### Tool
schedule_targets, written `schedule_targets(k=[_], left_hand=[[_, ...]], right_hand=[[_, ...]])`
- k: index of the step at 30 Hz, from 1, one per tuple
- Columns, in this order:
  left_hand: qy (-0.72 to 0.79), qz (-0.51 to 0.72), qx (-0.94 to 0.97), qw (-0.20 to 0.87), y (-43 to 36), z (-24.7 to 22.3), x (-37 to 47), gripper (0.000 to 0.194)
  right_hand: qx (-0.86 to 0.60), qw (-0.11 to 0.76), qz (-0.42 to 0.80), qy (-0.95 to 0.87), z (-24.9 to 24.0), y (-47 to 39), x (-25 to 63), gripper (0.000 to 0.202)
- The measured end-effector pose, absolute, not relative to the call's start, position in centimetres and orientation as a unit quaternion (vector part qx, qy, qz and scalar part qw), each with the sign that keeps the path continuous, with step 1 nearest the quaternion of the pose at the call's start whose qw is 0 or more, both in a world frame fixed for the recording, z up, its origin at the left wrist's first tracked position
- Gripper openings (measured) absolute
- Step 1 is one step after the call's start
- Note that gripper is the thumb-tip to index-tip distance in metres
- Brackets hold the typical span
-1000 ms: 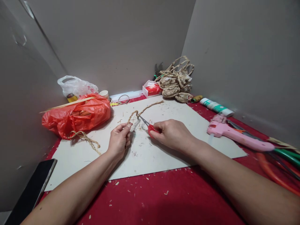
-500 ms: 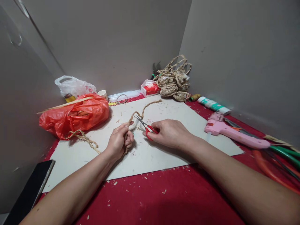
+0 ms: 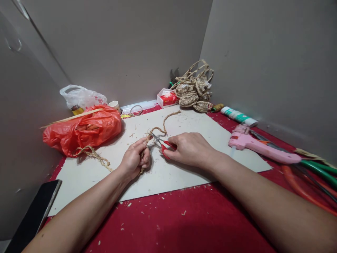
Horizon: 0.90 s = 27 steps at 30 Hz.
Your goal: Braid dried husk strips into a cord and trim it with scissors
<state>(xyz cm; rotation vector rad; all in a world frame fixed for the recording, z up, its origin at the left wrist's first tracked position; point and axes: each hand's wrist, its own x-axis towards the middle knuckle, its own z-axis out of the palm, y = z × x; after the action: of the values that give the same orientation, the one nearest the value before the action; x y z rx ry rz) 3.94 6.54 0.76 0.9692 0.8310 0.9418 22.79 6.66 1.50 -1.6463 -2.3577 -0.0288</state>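
Note:
A tan braided rope [image 3: 165, 123] winds over the white board [image 3: 173, 172], its far end near the board's back edge. My left hand [image 3: 137, 156] is closed on this rope, pinching it between thumb and forefinger, with a short piece showing below the fist. My right hand [image 3: 188, 147] holds small scissors [image 3: 164, 144] by their red handles. The scissor blades touch the rope just beyond my left fingertips. Another braided piece [image 3: 98, 158] lies left of my left hand, beside the red plastic bag [image 3: 105, 123].
Coiled rope bundles [image 3: 188, 95] stand at the back beside a red-and-white tissue box [image 3: 167, 98]. At the right lie a pink glue gun [image 3: 263, 146], a white-green tube [image 3: 238, 116] and green-handled pliers [image 3: 318, 170]. A black phone [image 3: 37, 211] is at the left.
The scissor blades have moved left onto the rope and look closer together. The rope's middle stretch has shifted and bends more. The whole view has moved slightly.

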Motion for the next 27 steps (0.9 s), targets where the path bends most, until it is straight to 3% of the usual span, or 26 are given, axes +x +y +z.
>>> schedule_targets(k=[17, 27], left_hand=[[0.381, 0.423, 0.412, 0.711, 6.5, 0.9, 4.0, 0.027], [0.363, 0.433, 0.382, 0.732, 7.1, 0.7, 3.4, 0.022]], right_hand=[[-0.548, 0.143, 0.039, -0.823, 1.4, 6.9, 23.0, 0.029], [-0.618, 0.251, 0.079, -0.741, 2.1, 7.5, 24.1, 0.034]])
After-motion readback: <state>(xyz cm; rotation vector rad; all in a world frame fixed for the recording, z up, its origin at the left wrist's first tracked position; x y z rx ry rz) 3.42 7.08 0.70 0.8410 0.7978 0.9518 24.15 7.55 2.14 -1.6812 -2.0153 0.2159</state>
